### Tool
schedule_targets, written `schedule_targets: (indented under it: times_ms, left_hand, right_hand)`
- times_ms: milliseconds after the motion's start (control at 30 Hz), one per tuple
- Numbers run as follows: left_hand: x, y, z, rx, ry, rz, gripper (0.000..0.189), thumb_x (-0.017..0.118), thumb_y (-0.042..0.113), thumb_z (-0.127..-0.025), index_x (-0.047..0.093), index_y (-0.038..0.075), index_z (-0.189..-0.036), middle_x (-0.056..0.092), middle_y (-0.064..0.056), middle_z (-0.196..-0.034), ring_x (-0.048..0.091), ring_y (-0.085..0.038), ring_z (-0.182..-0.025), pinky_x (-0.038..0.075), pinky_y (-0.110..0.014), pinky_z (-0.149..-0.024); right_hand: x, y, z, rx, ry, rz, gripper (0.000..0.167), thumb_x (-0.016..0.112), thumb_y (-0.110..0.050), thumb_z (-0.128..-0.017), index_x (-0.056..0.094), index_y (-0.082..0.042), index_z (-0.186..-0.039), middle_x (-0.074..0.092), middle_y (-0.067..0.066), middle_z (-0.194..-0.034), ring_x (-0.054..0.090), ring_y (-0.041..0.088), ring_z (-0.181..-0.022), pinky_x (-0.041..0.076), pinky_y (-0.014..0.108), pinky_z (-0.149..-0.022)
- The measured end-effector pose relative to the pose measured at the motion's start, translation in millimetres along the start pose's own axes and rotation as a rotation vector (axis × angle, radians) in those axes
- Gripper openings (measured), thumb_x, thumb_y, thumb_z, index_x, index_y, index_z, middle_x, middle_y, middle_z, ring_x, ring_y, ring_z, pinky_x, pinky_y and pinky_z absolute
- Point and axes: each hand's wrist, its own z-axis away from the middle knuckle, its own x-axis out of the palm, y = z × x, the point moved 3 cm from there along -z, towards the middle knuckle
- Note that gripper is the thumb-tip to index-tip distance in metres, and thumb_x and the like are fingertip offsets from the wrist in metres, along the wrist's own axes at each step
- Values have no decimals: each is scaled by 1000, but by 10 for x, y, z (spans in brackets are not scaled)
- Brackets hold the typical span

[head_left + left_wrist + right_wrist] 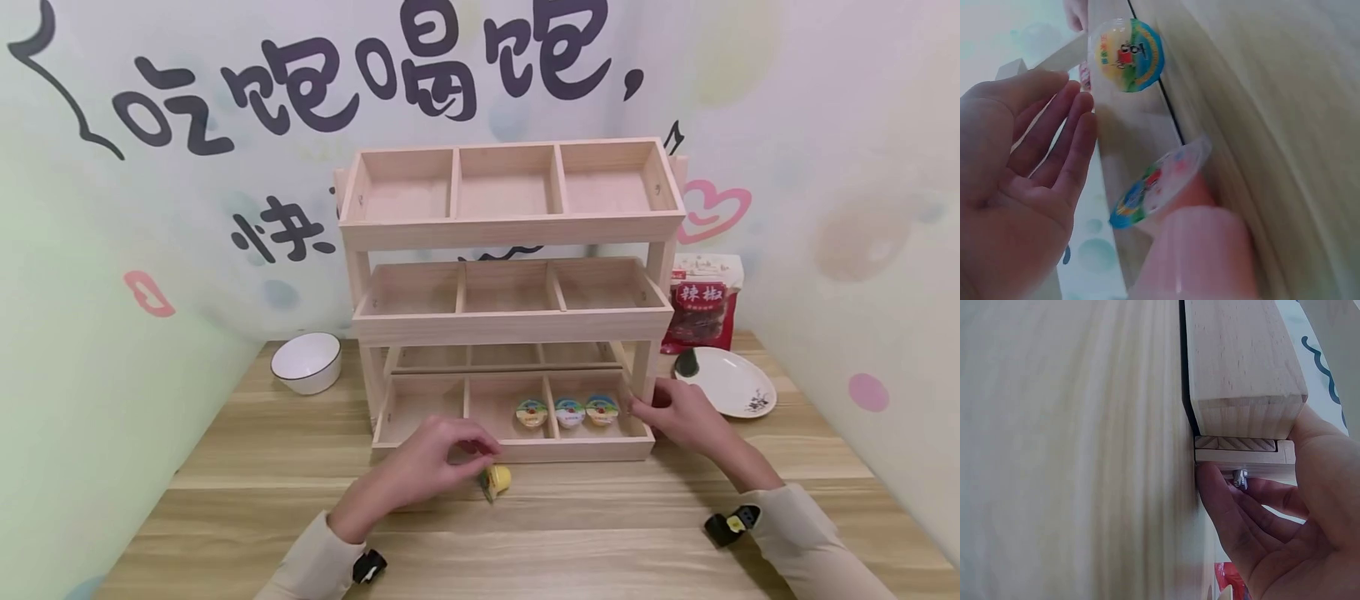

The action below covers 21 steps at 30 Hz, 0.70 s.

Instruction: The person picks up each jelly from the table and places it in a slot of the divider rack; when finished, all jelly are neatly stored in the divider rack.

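My left hand (431, 460) hovers low in front of the three-tier wooden rack (510, 452), fingers loosely curved. Right under its fingertips a small jelly cup (498, 479) with a yellow body lies on its side on the table. In the left wrist view that cup's printed lid (1132, 55) faces the camera, beside the fingertips. Nearer are two pink jelly cups (1194, 256), hidden from the head view. My right hand (693, 417) grips the right side wall of the bottom tier, fingers outside near a metal screw (1240, 480); part of the thumb is hidden.
Three lidded jelly cups (570, 412) sit in the bottom tier, one in the middle compartment, two in the right. A white bowl (306, 362) stands left of the rack. At right are a plate (727, 379) with a dark green item (686, 362) and a red-and-white bag (702, 304).
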Motion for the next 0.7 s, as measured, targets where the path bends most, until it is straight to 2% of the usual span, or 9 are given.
schedule_targets:
  times_ms: [167,300,400,567,700]
  left_hand:
    - [-8,61,25,6,-29,-105,15,81,10,-98,82,7,-112,83,-4,-108,78,-12,-98,65,-27,-88]
    - [46,108,33,-25,-80,-235,20,83,20,-97,82,10,-115,83,0,-110,77,-11,-99,64,-27,-89]
    - [102,130,37,-28,-101,-296,25,85,26,-96,83,13,-117,83,3,-113,77,-10,-103,63,-28,-93]
    - [180,156,47,3,-110,-311,27,86,29,-95,82,14,-118,82,4,-116,76,-9,-110,62,-29,-98]
    - [252,150,43,-5,-157,-275,26,84,24,-97,81,15,-122,80,4,-122,74,-7,-115,61,-27,-100]
  right_hand:
    - [-20,18,11,5,5,7,47,74,-35,-102,69,2,-130,77,11,-97,65,18,-78,56,29,-63]
    - [-11,26,13,11,-4,1,49,74,-36,-102,68,2,-132,77,11,-99,65,18,-79,56,29,-63]
    - [-4,27,6,13,-5,-1,51,74,-37,-102,67,2,-134,76,12,-100,65,19,-80,56,30,-64]
    - [8,28,-8,19,-14,-1,55,74,-37,-102,64,3,-139,77,16,-108,65,20,-83,57,30,-66]
    - [12,24,-15,27,-20,-4,57,74,-37,-103,63,3,-141,77,18,-113,66,21,-85,57,31,-68]
